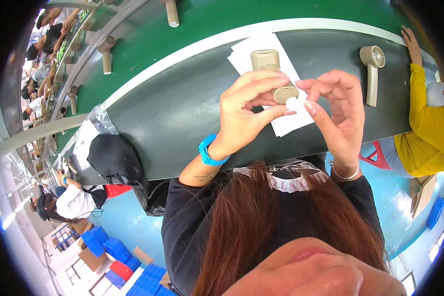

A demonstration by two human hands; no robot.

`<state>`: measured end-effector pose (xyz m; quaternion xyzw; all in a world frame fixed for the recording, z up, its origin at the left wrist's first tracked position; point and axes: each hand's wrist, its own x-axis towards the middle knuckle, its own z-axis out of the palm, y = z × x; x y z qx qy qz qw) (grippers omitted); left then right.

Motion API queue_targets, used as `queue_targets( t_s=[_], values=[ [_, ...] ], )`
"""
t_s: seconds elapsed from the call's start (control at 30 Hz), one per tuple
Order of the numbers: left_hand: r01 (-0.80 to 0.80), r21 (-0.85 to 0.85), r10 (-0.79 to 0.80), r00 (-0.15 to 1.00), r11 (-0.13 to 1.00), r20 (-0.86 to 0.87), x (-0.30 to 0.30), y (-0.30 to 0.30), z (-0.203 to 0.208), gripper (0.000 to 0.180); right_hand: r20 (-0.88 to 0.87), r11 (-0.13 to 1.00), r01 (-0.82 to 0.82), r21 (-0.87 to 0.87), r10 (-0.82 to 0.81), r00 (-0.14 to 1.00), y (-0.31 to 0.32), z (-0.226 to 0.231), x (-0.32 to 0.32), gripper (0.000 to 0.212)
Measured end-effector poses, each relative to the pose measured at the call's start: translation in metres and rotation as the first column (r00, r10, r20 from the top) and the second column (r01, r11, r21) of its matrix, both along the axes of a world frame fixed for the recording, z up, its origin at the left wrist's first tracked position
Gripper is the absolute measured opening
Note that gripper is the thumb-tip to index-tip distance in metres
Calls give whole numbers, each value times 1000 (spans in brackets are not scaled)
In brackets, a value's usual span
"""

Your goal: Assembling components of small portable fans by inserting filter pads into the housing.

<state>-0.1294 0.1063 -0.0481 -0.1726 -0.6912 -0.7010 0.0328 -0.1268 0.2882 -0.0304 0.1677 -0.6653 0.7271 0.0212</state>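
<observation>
My left hand (245, 101) is wrapped round the handle of a beige handheld fan (265, 59). Its oval base faces me, and the grilled head lies farther off, over white paper sheets (287, 127). A small white round piece (294, 103), perhaps a sticker, sits at the lower edge of the base, close to my left thumb. Just right of it is my right hand (338, 106), thumb and forefinger apart and the other fingers curled. The right thumb tip comes up to the white piece's edge; whether it bears it is hard to tell.
Another beige fan (372, 74) lies on the dark table to the right, near a person in a yellow sleeve (418, 93). A black bag (114, 157) and clear plastic (102, 120) are at the left. Beyond the pale rim, more fans (106, 54) lie on the green belt (138, 47).
</observation>
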Motion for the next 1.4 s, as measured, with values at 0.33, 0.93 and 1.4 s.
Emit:
queue_targets(
  t_s=[0.33,0.93,1.4],
  values=[
    [113,89,-122,987,990,104,2,0,3,48,18,997,21,70,-23,1000,-1,5,1,36],
    [105,83,-114,988,991,105,1,0,2,42,-11,993,65,102,-64,998,-3,4,0,28],
    [125,104,-137,983,987,121,1,-4,1,43,38,997,10,74,-13,999,-3,3,0,33]
  ],
)
